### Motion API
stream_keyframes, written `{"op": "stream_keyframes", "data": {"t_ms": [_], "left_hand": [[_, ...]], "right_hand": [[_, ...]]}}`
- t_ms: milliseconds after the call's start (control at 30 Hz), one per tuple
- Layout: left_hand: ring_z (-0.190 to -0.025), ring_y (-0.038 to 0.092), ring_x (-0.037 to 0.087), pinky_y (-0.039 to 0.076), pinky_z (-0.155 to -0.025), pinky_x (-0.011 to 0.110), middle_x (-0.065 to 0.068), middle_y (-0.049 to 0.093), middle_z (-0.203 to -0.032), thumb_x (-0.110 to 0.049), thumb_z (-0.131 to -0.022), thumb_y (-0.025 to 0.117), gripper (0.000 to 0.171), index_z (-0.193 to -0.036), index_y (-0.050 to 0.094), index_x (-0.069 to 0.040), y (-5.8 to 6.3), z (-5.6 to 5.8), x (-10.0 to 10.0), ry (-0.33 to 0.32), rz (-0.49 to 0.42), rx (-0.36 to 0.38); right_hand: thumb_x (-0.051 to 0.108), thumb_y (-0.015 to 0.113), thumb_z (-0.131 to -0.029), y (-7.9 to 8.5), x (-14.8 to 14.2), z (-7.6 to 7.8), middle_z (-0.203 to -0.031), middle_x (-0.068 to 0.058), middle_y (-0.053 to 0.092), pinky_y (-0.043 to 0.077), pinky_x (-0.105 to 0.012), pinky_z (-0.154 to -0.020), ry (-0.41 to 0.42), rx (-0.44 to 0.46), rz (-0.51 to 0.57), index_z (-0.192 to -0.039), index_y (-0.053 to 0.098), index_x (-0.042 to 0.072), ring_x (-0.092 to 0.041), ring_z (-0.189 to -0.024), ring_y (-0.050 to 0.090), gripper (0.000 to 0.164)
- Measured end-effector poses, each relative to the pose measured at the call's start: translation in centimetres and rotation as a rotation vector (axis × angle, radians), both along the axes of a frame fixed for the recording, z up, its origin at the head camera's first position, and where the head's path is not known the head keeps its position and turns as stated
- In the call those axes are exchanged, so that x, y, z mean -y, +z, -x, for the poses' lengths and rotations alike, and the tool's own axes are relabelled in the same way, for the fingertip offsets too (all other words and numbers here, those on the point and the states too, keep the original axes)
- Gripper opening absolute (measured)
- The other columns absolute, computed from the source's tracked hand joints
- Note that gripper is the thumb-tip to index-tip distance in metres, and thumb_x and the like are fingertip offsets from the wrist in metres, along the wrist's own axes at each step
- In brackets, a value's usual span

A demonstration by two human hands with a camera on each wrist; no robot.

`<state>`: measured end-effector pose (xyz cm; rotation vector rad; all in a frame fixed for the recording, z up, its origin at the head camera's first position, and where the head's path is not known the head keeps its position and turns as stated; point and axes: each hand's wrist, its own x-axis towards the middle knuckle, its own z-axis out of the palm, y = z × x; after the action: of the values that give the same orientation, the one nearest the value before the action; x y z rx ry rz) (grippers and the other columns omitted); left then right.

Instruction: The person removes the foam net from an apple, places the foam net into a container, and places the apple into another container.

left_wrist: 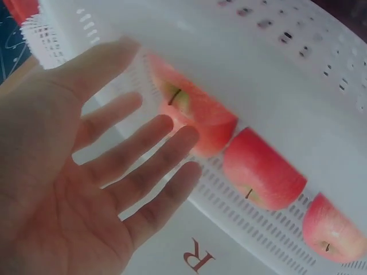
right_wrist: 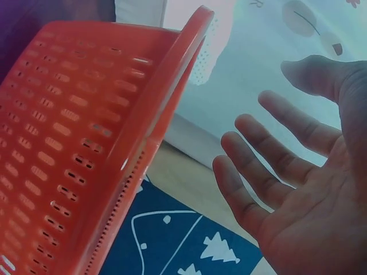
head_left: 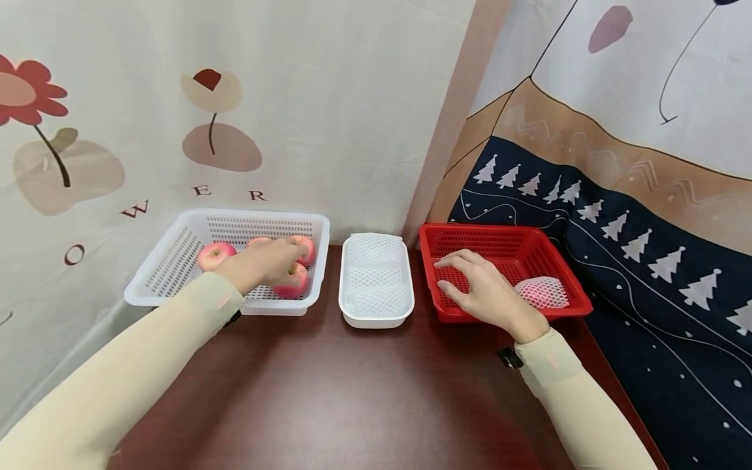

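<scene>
My left hand (head_left: 269,262) is over the right part of the white basket (head_left: 141,295), its fingers spread loosely above the apples. Several red apples lie in that basket: one apple (head_left: 216,256) at the left, another apple (head_left: 292,282) near the front right corner. In the left wrist view the left palm holds nothing, and the fingertips overlap an apple (left_wrist: 198,123); contact cannot be told. Over the left part of the red basket (head_left: 511,238) hovers my right hand (head_left: 484,290), relaxed and holding nothing. An apple in a white foam net (head_left: 542,292) lies in the red basket's right end.
Between the two baskets stands a white tray (head_left: 376,321) holding white foam nets (head_left: 377,274). All stand on a dark red-brown table (head_left: 364,391). A printed curtain (head_left: 352,117) hangs right behind them, and dark cloth with tree shapes (head_left: 640,307) borders the right side.
</scene>
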<state>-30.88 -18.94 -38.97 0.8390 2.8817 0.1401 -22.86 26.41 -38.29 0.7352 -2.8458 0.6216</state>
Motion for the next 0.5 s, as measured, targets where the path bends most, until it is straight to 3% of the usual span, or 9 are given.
{"op": "stream_keyframes", "data": {"t_ms": [167, 333, 500], "left_hand": [[-0.084, 0.063, 0.027, 0.053, -0.073, 0.045, 0.012, 0.074, -0.123, -0.021, -0.097, 0.073, 0.028, -0.124, 0.077, -0.012, -0.3, -1.0, 0.1, 0.047, -0.038, -0.097], [-0.093, 0.068, 0.033, 0.059, -0.086, 0.055, 0.017, 0.076, -0.131, -0.021, -0.099, 0.069, 0.030, -0.126, 0.077, -0.010, -0.3, -2.6, 0.0, 0.086, -0.122, -0.182], [-0.087, 0.059, 0.032, 0.053, -0.071, 0.047, 0.011, 0.069, -0.112, -0.016, -0.098, 0.065, 0.019, -0.115, 0.071, -0.010, -0.9, -4.1, -0.1, 0.117, -0.225, -0.239]], "right_hand": [[0.022, 0.084, -0.107, -0.2, -0.4, 0.0, -0.149, -0.012, 0.075, 0.060, -0.065, -0.122, -0.001, -0.002, 0.002, -0.147, 0.077, 0.015, -0.036, -0.140, 0.073, 0.042], [0.022, 0.083, -0.107, -0.5, -1.0, -0.1, -0.149, -0.013, 0.075, 0.060, -0.066, -0.120, -0.017, -0.003, 0.001, -0.147, 0.077, 0.014, -0.038, -0.139, 0.074, 0.042], [0.021, 0.083, -0.107, -0.6, -1.7, -0.2, -0.148, -0.016, 0.076, 0.060, -0.068, -0.119, -0.030, 0.003, 0.008, -0.147, 0.077, 0.012, -0.042, -0.138, 0.074, 0.041]]}}
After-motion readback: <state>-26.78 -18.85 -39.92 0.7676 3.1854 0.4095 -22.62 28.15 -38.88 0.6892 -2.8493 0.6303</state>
